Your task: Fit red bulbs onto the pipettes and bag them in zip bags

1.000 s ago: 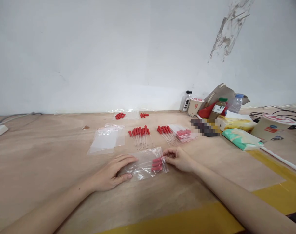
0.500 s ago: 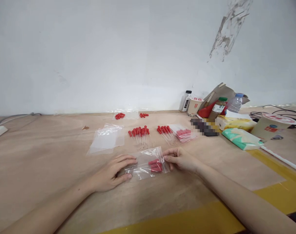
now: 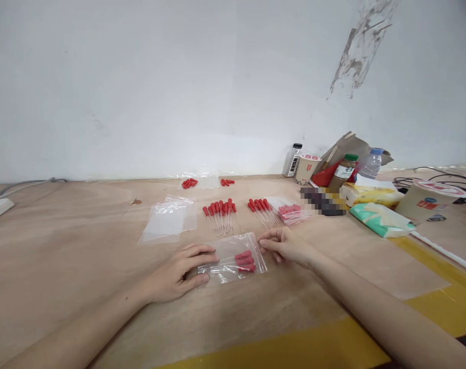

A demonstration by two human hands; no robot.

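A clear zip-lock bag (image 3: 227, 279) lies on the table in front of me, its zip edge on the right. Inside are several droppers with red rubber bulbs (image 3: 245, 260) and thin clear stems. My left hand (image 3: 179, 271) rests over the bag's left end, thumb and fingers apart and pressing lightly on it. At the upper right corner, my right hand (image 3: 281, 246) has thumb and forefinger closed on the zip edge. Beyond the bag lie a bunch of loose droppers (image 3: 221, 207) and a smaller bunch (image 3: 259, 206).
Flat clear bags (image 3: 166, 223) lie at left. A filled bag of droppers (image 3: 292, 212) is right of the bunches. Loose red bulbs (image 3: 189, 183) sit by the wall. Rightward stand a paper cup (image 3: 306, 169), bottles (image 3: 344, 171), tissue packs (image 3: 381, 219) and a larger cup (image 3: 425, 200).
The bag's zip end has settled flatter on the table. My right hand has shifted slightly right along its edge; my left hand stays nearly still.
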